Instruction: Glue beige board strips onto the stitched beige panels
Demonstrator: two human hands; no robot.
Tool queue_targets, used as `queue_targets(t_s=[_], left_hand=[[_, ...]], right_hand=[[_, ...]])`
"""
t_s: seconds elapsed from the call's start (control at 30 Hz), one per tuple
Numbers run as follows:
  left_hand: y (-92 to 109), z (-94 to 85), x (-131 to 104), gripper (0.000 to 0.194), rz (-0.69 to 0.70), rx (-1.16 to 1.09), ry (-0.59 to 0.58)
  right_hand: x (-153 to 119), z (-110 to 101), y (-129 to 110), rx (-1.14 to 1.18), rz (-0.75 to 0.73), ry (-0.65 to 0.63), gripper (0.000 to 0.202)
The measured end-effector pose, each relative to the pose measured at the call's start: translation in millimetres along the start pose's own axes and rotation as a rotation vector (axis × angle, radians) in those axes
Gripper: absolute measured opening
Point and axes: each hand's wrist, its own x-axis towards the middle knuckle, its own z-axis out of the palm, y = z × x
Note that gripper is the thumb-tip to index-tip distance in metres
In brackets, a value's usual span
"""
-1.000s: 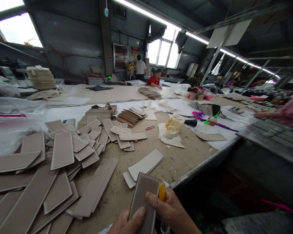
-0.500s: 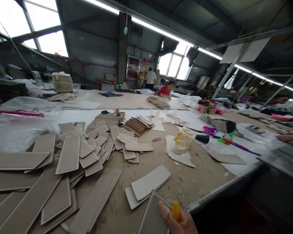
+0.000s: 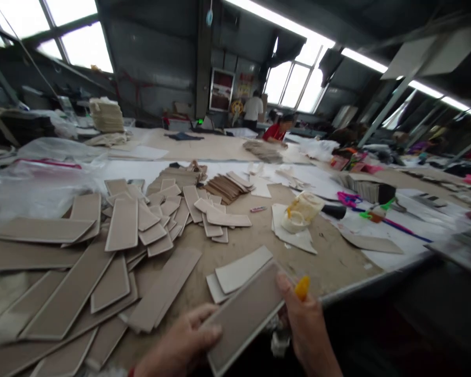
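A flat taupe panel with a pale border (image 3: 247, 317) is held up at the table's near edge. My left hand (image 3: 188, 337) grips its lower left end, thumb on top. At its upper right end my right hand (image 3: 304, 314) pinches it and also has a yellow-orange tool (image 3: 302, 288) tucked in the hand. Just behind the panel lie two pale pieces (image 3: 243, 268) on the brown work surface. Many similar bordered panels (image 3: 121, 224) are piled loosely to the left.
A white glue-stained container (image 3: 296, 220) stands on scrap sheets at centre right. Beyond are a small pen-like item (image 3: 258, 209), brown stacked strips (image 3: 224, 189) and a black cylinder (image 3: 333, 211). Plastic bags (image 3: 35, 191) lie far left. A person in red (image 3: 278, 131) is across the tables.
My left hand has come into view and taken hold of the panel's lower end. The panel and my right hand are higher and further right in view; the camera view has shifted.
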Motion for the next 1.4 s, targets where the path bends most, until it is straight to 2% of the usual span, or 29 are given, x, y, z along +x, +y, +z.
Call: queue_targets(t_s=[0.1, 0.2, 0.43, 0.6, 0.7, 0.83, 1.07, 1.2, 1.3, 1.4], left_hand=[[-6, -3.4, -6, 0.039, 0.085, -0.114, 0.004], [-10, 0.1, -11, 0.042, 0.11, -0.168, 0.015], [-21, 13.4, -12, 0.045, 0.134, -0.084, 0.066], [-27, 14.3, -8, 0.043, 0.174, -0.046, 0.172], [-29, 9.7, -8, 0.044, 0.183, -0.008, 0.226], [-30, -0.3, -7, 0.046, 0.159, 0.027, 0.299], [-35, -10.4, 2, 0.051, 0.092, -0.05, 0.403], [-28, -7.7, -3, 0.053, 0.054, -0.07, 0.36], [-21, -7.8, -8, 0.047, 0.081, 0.005, 0.305], [-17, -8.7, -11, 0.046, 0.101, 0.06, 0.298]], right_hand=[[0, -2, 0, 0.135, -0.017, 0.05, 0.043], [-4, -6, 2, 0.132, 0.004, 0.09, 0.042], [-12, -10, 10, 0.189, 0.004, 0.097, 0.044], [-17, -8, 18, 0.215, 0.034, 0.049, 0.044], [-17, -10, 19, 0.193, 0.017, -0.022, 0.044], [-13, -18, 20, 0.128, -0.018, -0.131, 0.042], [-16, -16, 21, 0.18, 0.042, -0.186, 0.042], [-19, -13, 16, 0.257, 0.111, -0.169, 0.048], [-18, -17, 15, 0.098, 0.129, -0.168, 0.049], [-17, -22, 16, -0.063, 0.13, -0.157, 0.048]])
